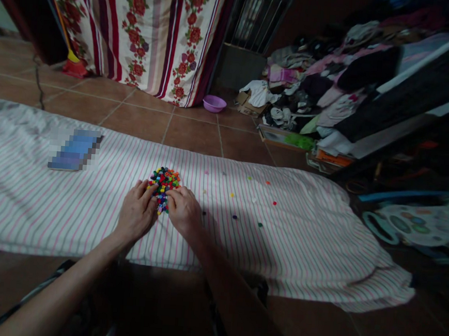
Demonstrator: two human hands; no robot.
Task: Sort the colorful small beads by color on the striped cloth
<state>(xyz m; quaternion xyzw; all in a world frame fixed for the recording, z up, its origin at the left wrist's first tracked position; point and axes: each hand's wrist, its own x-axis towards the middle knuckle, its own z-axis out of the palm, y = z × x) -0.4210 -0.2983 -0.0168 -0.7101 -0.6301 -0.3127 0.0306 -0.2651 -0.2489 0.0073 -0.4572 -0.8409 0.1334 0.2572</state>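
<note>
A heap of small multicoloured pieces (164, 179) lies on the striped cloth (88, 214). At its left edge my left hand (139, 208) rests with fingers apart, touching the pieces. My right hand (184, 209) is at the heap's right side, its fingers curled together; whatever they may hold is too small to make out. To the right, several single pieces sit spaced out on the cloth, among them a red one (274, 203), a yellow one (232, 195), an orange one (268, 183) and a dark green one (260, 224).
A blurred blue rectangular object (75, 151) lies on the cloth at the left. Beyond the cloth are a purple basin (214, 103), a floral curtain (153, 33) and a red broom (75, 67) on the tiled floor. Clothes (332, 88) are piled at the back right.
</note>
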